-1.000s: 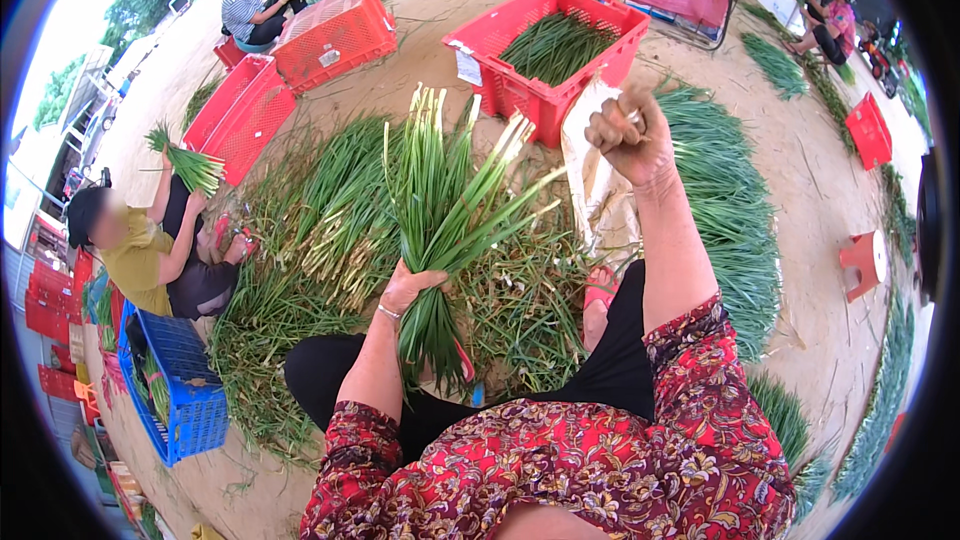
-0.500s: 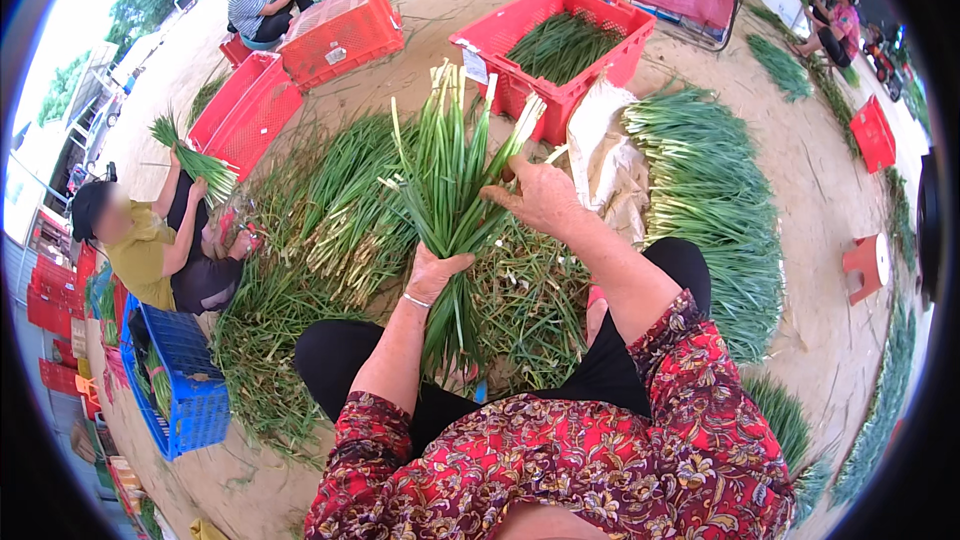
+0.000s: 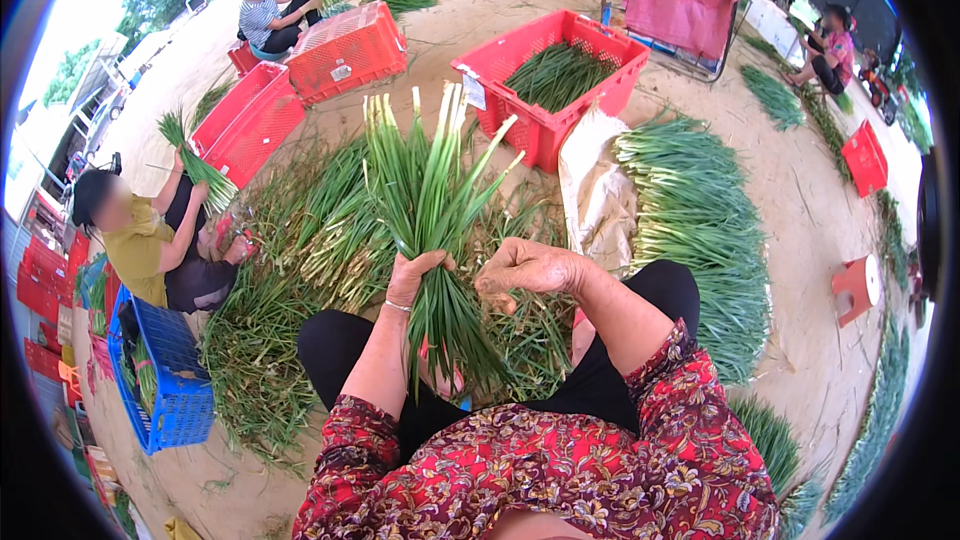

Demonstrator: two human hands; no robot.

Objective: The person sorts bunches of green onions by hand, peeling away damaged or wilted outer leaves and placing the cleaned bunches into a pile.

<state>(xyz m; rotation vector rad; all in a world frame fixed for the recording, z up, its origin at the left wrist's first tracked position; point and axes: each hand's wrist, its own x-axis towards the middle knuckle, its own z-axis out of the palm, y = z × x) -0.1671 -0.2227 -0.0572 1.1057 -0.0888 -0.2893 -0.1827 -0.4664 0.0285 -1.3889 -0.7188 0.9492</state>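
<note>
My left hand is closed round the middle of a bunch of chives. The bunch stands nearly upright, its pale stalk ends fanned out at the top and its green leaves hanging below my fist. Just right of the bunch is my right hand, its fingers curled in and apart from the stalks. Whatever those fingers may hold is hidden. Beneath both hands lies a litter of loose green and yellowed leaves.
Untrimmed chives lie heaped at left; a neat chive pile lies at right beside a pale sack. A red crate stands ahead, a blue crate at left. A co-worker sits at left holding chives. A red stool stands right.
My right hand has left the upper stalks and come down and toward me, its fingers now curled. The bunch in my left hand has tilted, its leafy lower end swinging right.
</note>
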